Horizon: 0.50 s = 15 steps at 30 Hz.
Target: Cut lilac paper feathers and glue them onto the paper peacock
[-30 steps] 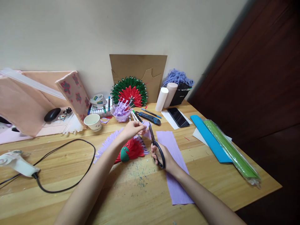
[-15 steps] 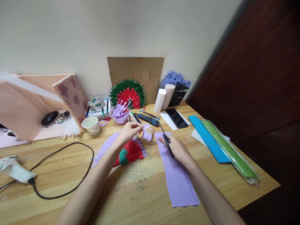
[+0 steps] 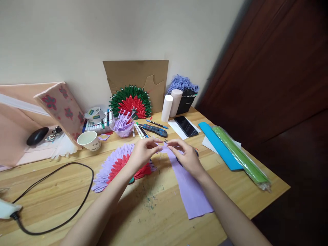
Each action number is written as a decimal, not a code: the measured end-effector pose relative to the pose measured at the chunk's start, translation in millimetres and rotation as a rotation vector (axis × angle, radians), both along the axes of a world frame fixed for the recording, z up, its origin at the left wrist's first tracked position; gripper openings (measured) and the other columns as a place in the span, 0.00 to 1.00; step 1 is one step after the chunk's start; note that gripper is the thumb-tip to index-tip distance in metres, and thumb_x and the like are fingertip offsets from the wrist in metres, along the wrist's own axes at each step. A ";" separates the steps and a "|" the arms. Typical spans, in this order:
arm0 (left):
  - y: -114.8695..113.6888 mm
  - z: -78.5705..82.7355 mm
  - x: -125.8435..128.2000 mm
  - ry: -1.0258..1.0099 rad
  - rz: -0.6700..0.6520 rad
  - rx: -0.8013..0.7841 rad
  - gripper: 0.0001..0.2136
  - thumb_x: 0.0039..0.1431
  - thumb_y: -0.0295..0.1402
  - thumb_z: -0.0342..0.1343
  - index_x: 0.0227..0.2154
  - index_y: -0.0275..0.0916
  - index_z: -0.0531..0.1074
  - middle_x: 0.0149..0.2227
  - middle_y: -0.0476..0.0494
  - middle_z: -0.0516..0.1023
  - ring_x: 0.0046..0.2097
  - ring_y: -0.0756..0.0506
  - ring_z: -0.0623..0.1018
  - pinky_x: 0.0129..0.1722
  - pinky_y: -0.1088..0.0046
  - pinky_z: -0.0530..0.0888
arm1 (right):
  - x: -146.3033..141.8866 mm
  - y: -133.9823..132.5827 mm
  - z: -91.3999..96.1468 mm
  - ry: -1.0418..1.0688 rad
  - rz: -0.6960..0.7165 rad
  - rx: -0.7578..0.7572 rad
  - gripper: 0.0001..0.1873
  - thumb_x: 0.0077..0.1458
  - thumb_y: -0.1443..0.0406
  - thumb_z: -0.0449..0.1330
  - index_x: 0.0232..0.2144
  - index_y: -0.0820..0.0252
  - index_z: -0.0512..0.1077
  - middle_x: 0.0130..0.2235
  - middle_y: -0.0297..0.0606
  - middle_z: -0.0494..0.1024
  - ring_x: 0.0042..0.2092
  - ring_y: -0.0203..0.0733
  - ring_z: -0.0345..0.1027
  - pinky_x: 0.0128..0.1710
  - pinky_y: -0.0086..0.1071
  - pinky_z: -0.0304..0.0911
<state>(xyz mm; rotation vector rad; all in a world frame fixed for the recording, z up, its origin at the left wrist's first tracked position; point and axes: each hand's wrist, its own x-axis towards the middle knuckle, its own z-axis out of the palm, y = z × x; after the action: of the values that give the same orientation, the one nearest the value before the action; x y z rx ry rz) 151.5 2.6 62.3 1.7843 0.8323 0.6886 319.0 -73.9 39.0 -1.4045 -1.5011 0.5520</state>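
Note:
My left hand (image 3: 146,151) is closed in a pinch on a small purple crepe paper piece (image 3: 164,148). On the other side of that piece, the fingertips of my right hand (image 3: 186,156) pinch it too. Partly hidden under my right hand are black-handled scissors (image 3: 196,153); they seem to lie on the table. A long purple crepe paper strip (image 3: 192,194) runs beneath the right hand and forearm. Beside my left wrist lies a fan-shaped purple and red paper bird (image 3: 116,167), its green head mostly covered by the arm.
Behind my hands are a utility knife (image 3: 153,130), markers, and a bowl of purple scraps (image 3: 122,127). A paper cup (image 3: 89,140) stands left, near a corded glue gun (image 3: 9,209). At right lie a phone (image 3: 186,126), blue paper (image 3: 220,147) and a green roll (image 3: 241,157).
My right hand has let go of the scissors and moved to meet the left at the small purple paper piece. The view has shifted slightly right.

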 end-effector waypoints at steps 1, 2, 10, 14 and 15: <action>-1.5 0.2 1.2 -0.010 0.007 -0.004 0.12 0.49 0.33 0.59 0.37 0.33 0.76 0.30 0.40 0.80 0.33 0.45 0.78 0.35 0.70 0.73 | -4.0 -0.7 -0.1 0.060 0.018 0.015 0.08 0.56 0.62 0.54 0.37 0.56 0.70 0.39 0.37 0.75 0.42 0.40 0.70 0.43 0.32 0.65; -2.6 0.3 2.1 -0.020 0.011 -0.011 0.11 0.49 0.33 0.59 0.35 0.33 0.76 0.32 0.40 0.80 0.34 0.45 0.78 0.35 0.71 0.73 | -6.9 -1.2 -0.6 0.099 0.019 0.022 0.07 0.55 0.63 0.55 0.36 0.57 0.71 0.38 0.37 0.76 0.41 0.40 0.70 0.43 0.32 0.65; -5.5 -0.9 1.4 -0.005 -0.016 0.067 0.08 0.49 0.34 0.59 0.33 0.37 0.78 0.34 0.42 0.81 0.36 0.45 0.79 0.37 0.71 0.73 | -6.4 -0.4 -7.7 0.223 -0.049 0.051 0.06 0.49 0.63 0.62 0.32 0.58 0.75 0.35 0.38 0.78 0.38 0.41 0.72 0.40 0.33 0.67; -8.7 3.5 1.7 0.056 -0.030 0.202 0.07 0.52 0.32 0.56 0.31 0.38 0.78 0.31 0.44 0.80 0.33 0.47 0.78 0.35 0.74 0.71 | -4.6 -0.8 -4.6 0.118 -0.051 0.090 0.05 0.50 0.64 0.61 0.31 0.58 0.75 0.34 0.38 0.77 0.37 0.41 0.72 0.39 0.33 0.67; -9.5 4.5 2.3 0.070 -0.031 0.225 0.06 0.52 0.31 0.56 0.30 0.37 0.78 0.30 0.45 0.80 0.33 0.47 0.77 0.34 0.74 0.71 | -4.5 -1.0 -3.7 0.065 -0.045 0.113 0.04 0.50 0.65 0.61 0.31 0.58 0.74 0.33 0.37 0.77 0.37 0.40 0.71 0.40 0.33 0.66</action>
<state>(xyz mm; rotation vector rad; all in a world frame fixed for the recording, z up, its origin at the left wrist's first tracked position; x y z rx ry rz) 153.8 -6.9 66.8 2.0289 0.7971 0.7268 314.5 -74.9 35.3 -1.3174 -1.4236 0.4736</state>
